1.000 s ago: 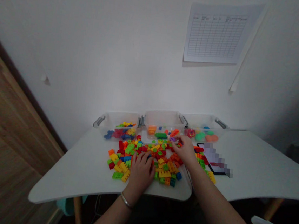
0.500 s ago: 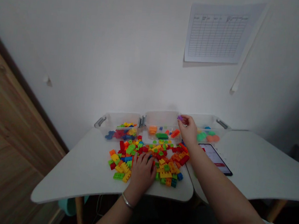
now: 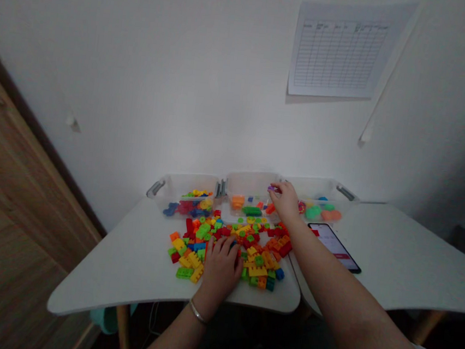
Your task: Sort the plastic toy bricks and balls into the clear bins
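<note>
Purple piece, pinched by the right hand, now appears over the right part of the middle bin, having shifted left and lower from nearer that bin's right rim; it is judged clear of the blocks but not yet released. Left hand, unmoved, lies curled over the blocks before the middle bin; whether it grips any cannot be told.

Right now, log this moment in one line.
left hand: on toy building bricks | right hand: pinching purple piece at middle clear bin | smartphone: right of bricks, screen lit
</note>
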